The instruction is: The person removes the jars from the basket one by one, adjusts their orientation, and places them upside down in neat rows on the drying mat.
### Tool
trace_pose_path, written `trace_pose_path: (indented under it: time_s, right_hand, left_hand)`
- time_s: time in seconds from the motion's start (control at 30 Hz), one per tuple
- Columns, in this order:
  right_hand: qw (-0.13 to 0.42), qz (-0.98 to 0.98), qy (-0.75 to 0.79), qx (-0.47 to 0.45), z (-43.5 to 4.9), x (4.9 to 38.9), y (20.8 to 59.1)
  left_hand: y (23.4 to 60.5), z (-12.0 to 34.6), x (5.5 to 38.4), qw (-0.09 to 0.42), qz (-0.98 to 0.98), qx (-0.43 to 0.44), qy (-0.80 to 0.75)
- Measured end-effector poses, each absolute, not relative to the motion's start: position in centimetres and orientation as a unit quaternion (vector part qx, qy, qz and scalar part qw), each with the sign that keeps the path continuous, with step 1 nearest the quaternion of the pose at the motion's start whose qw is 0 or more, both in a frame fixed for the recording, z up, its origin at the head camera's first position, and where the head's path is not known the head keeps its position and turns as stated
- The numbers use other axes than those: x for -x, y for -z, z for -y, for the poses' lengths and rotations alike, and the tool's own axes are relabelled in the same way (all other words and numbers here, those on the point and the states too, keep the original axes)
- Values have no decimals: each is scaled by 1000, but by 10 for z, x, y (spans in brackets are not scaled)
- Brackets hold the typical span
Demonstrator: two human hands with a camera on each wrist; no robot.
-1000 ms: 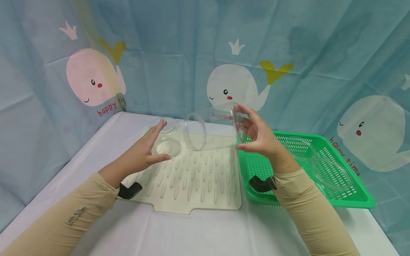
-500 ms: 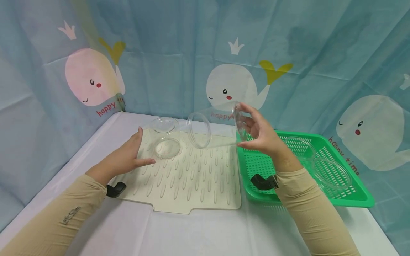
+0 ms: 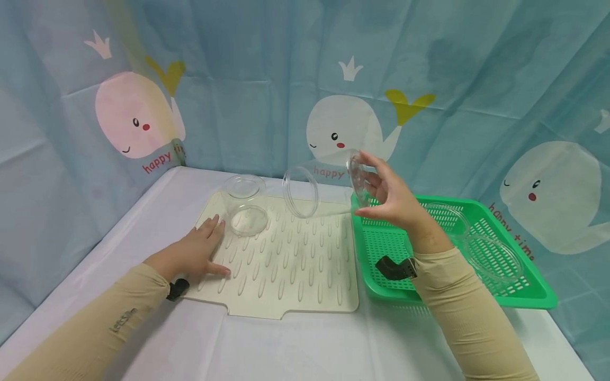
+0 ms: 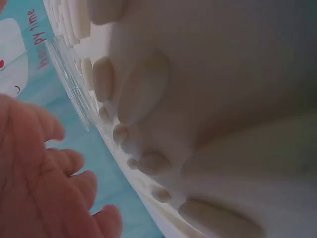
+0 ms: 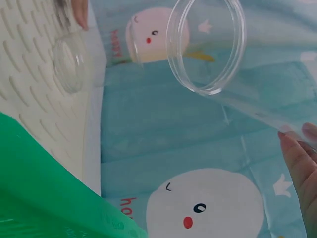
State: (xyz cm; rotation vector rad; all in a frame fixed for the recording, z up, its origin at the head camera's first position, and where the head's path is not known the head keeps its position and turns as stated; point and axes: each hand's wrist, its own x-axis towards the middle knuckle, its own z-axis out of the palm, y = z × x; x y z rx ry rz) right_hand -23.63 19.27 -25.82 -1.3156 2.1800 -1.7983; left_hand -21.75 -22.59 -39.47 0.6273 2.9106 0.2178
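My right hand (image 3: 393, 198) holds a clear jar (image 3: 329, 185) by one end, thumb below and fingers above. The jar lies sideways in the air above the back of the ribbed cream mat (image 3: 295, 264), its ringed end towards the left. In the right wrist view, fingertips (image 5: 297, 158) touch the far end of the jar (image 5: 257, 111). At the mat's left edge, my left hand (image 3: 195, 251) is low with fingers extended, holding nothing; whether it presses the mat is unclear. Just beyond its fingers a second clear jar (image 3: 247, 206) stands on the mat.
A green perforated basket (image 3: 538, 288) sits right of the mat, with clear jars (image 3: 493, 257) lying in it, partly behind my right forearm. White cloth (image 3: 295, 349) covers the table. A blue whale-print curtain (image 3: 248, 116) hangs close behind.
My left hand has drawn away from the held jar to the left, then lowered to the mat's left edge. The right hand and its jar have shifted slightly right.
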Motion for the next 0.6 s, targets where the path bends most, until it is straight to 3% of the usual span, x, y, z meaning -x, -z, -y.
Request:
trace_pose_path:
  time_s: [0.27, 0.6]
  right_hand:
    - [5, -751, 543, 376, -191, 238, 255]
    - [-2, -816, 489, 309, -176, 248, 257]
  left_hand:
    - [395, 225, 214, 160, -959, -211, -99]
    - [397, 223, 218, 174, -956, -218, -91]
